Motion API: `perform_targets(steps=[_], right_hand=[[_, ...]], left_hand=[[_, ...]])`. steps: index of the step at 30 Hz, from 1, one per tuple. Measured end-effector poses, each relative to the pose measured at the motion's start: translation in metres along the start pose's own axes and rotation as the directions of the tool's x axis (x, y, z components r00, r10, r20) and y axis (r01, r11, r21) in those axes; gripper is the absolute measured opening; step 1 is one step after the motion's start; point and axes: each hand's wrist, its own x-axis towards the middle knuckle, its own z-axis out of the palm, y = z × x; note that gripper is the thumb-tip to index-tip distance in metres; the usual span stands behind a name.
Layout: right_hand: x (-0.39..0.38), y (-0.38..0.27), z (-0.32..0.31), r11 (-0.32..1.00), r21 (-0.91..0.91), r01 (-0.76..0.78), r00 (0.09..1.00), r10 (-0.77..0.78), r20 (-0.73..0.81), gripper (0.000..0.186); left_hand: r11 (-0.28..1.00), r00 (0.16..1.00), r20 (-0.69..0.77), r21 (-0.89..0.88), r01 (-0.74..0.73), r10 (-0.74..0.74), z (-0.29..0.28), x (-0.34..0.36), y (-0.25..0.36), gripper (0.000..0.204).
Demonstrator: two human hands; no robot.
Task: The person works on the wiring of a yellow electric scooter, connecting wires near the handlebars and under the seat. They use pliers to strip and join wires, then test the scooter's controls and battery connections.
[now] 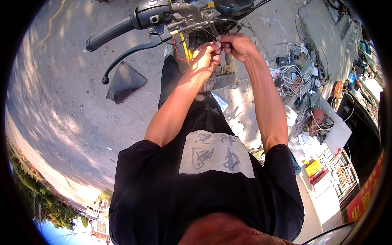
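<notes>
Among the wires and cables (pixel 214 28) below a two-wheeler's handlebar controls (pixel 159 22), my left hand (pixel 206 55) and my right hand (pixel 237 47) meet with fingertips closed in a pinch. What they hold is too small to make out, though thin wires run right by the fingertips. A red wire (pixel 176 50) loops down just left of my left hand. A black grip (pixel 110 34) and brake lever (pixel 126 55) stick out to the upper left. A yellow frame part (pixel 185 51) shows behind my hands.
A black panel (pixel 124 83) lies on the concrete at left. At right are tangled cables and parts (pixel 296 73), a red tool or machine (pixel 316 118), a pale board (pixel 339 126), a yellow box (pixel 313 166) and a raised concrete edge (pixel 310 20).
</notes>
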Motion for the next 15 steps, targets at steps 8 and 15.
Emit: perform_targets(steps=[8,15], right_hand=[[0.002,0.004,-0.001,0.998,0.068,0.01,1.0,-0.008,-0.021,0.007],[-0.001,0.004,0.002,0.994,0.105,0.028,0.999,-0.025,-0.031,0.006]], left_hand=[[-0.104,0.606,0.354,0.907,-0.408,0.712,0.005,-0.029,0.0,0.029],[-0.268,0.435,0.502,0.827,-0.494,0.748,-0.005,-0.01,-0.009,0.021]])
